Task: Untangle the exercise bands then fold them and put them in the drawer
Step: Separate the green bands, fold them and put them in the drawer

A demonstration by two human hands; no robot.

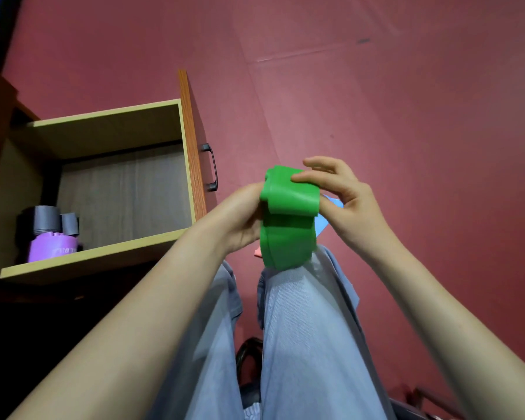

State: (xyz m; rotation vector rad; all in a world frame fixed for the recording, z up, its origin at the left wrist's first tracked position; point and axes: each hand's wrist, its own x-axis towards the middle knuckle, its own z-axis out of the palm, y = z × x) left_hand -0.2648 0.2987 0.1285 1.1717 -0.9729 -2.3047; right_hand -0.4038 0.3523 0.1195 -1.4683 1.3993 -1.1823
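- The left hand grips the folded green band at its nine o'clock edge.
- The right hand pinches its top fold at two o'clock.
- At nine o'clock, the open drawer holds a rolled purple band and a grey band.

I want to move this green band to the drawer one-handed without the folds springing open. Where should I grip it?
Probably across the folded top of the green band, where the layers stack, pinching all of them together. Come from its left with the left hand, which is nearest the drawer. The lower loops hang loose and would not hold the folds.
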